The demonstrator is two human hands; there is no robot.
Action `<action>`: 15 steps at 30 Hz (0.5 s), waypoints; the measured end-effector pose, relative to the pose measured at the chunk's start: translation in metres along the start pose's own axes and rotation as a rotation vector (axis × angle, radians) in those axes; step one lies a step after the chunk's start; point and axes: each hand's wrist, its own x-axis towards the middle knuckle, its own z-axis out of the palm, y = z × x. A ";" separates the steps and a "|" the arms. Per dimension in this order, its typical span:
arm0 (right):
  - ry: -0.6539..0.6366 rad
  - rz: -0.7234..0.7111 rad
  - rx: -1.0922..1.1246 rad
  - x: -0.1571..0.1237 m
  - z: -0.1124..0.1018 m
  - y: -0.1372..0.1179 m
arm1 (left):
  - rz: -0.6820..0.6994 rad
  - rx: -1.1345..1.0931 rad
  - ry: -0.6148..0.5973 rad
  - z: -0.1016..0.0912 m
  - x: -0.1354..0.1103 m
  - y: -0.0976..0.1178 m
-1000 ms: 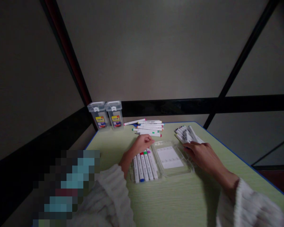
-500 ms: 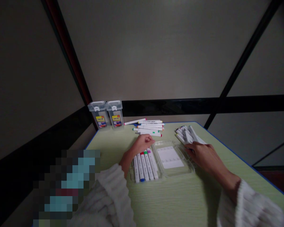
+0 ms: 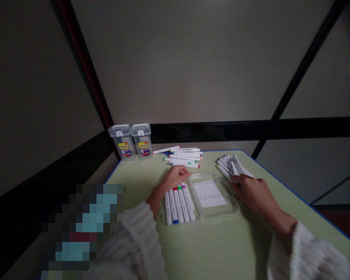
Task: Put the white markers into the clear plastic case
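My left hand (image 3: 177,175) lies over the far end of a clear plastic case (image 3: 198,212), its fingers curled; whether anything is in them is hidden. Under and in front of it several white markers (image 3: 179,206) lie side by side in the case's left half, one with a blue end toward me. The case's right half lies open flat with a white card (image 3: 210,193) in it. My right hand (image 3: 251,190) is at a loose pile of markers (image 3: 225,163) on the right, fingers closed on a white marker (image 3: 233,168) at the pile's near side.
Two clear lidded boxes (image 3: 141,142) with yellow labels stand at the back left of the pale green table (image 3: 204,249). Several white markers (image 3: 185,156) with coloured ends lie scattered at the back. A wall (image 3: 207,77) rises behind the table. A pixelated patch covers the lower left.
My right hand has shifted slightly to the right at the pile, and a marker by its fingertips has turned. My left hand has stayed in place.
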 end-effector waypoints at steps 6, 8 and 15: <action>-0.001 0.028 -0.005 0.000 0.003 0.002 | -0.009 0.003 -0.006 0.000 -0.001 0.002; 0.002 0.033 -0.002 0.000 0.003 0.002 | -0.016 0.007 -0.005 0.000 -0.001 0.004; 0.010 0.079 -0.016 0.000 0.002 0.002 | -0.021 0.018 0.001 0.000 -0.002 0.004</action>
